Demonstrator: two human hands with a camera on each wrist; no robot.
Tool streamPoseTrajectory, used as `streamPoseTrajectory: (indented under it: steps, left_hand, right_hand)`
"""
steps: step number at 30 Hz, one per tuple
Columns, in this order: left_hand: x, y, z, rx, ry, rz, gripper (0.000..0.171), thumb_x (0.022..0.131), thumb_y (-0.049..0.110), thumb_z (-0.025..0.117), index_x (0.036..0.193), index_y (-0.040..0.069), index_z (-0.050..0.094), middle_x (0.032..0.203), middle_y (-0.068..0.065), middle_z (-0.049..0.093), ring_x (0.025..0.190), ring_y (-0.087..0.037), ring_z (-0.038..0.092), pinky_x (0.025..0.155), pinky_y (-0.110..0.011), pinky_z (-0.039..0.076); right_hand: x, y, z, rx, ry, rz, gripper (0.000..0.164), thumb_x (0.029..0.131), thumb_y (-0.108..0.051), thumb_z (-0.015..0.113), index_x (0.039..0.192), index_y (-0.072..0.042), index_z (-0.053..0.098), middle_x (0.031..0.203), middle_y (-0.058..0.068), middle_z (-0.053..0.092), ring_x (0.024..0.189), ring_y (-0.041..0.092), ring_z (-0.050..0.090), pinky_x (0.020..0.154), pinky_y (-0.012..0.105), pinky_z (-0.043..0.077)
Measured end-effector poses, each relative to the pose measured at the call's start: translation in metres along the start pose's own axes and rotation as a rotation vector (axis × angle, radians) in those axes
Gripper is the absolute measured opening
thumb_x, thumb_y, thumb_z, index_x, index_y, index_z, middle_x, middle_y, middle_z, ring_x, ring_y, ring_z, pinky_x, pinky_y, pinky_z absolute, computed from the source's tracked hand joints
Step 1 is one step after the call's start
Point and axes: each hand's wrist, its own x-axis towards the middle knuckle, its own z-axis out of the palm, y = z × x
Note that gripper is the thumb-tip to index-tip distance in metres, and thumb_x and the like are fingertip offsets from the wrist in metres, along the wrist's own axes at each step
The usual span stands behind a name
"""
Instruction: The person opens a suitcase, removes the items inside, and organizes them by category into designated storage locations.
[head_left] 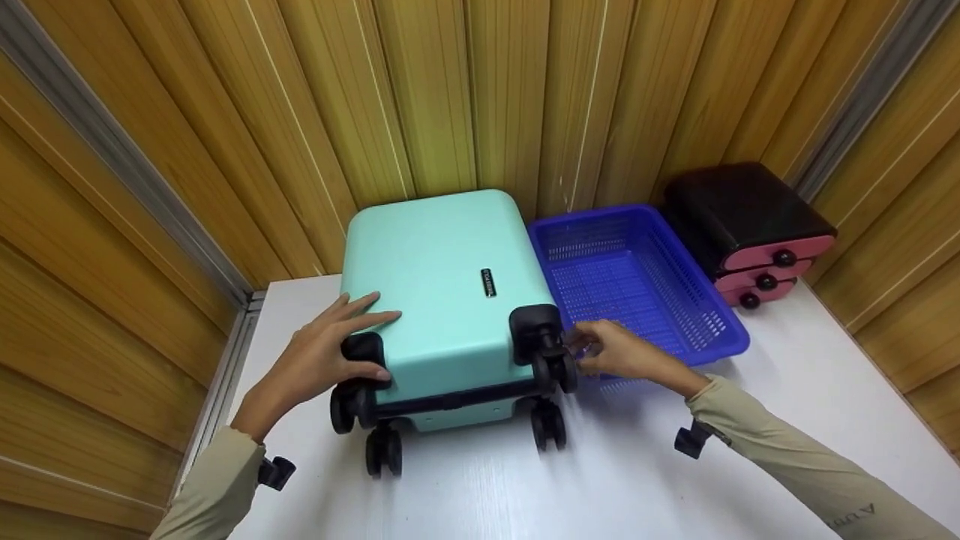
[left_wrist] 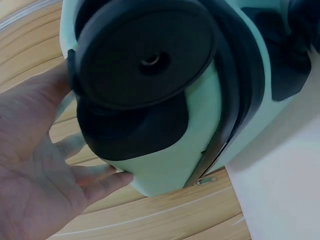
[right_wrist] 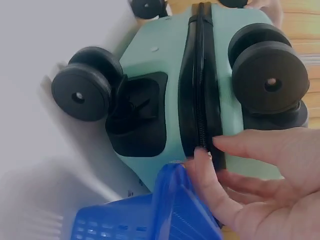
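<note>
A mint-green hard-shell suitcase [head_left: 427, 277] lies flat on the white table, its black wheels facing me. My left hand [head_left: 319, 349] rests at its near left corner, fingers spread over the top shell and thumb by the black wheel mount [head_left: 365, 349]. In the left wrist view a large wheel [left_wrist: 145, 55] hides part of that corner. At the near right corner, my right hand [head_left: 619, 351] pinches at the zipper pull [right_wrist: 209, 155] on the black zipper [right_wrist: 201, 100], which runs along the suitcase side. The fingertips mostly hide the pull.
Close against the suitcase's right side stands a blue plastic basket [head_left: 720, 349] with slotted walls. Farther right is a small black box with pink drawers [head_left: 780, 253] and round black knobs. Wood-patterned panels [head_left: 510, 97] enclose the white table [head_left: 465, 502] at the back and sides.
</note>
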Motion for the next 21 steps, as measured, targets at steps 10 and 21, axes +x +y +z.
streamPoseTrajectory:
  steps: [10,21]
  left_hand:
    - [0.000,-0.001,0.000,0.002,0.014,0.016,0.080,0.076,0.046,0.091,0.149,0.039,0.059,0.169,0.001,0.036,0.159,-0.042,0.019,0.112,-0.080,0.028]
    - [0.001,0.000,0.002,-0.041,0.020,-0.008,0.080,0.074,0.042,0.093,0.148,0.037,0.061,0.168,-0.001,0.038,0.159,-0.043,0.019,0.112,-0.081,0.026]
  right_hand:
    - [-0.005,-0.004,0.029,-0.203,0.244,-0.043,0.027,0.084,0.021,0.063,0.103,0.002,0.066,0.080,0.009,0.068,0.063,0.015,0.061,0.050,0.024,0.054]
    - [-0.002,0.004,0.008,-0.024,0.018,-0.015,0.015,0.087,0.015,0.061,0.099,0.012,0.070,0.088,0.022,0.075,0.068,0.030,0.073,0.058,0.032,0.062]
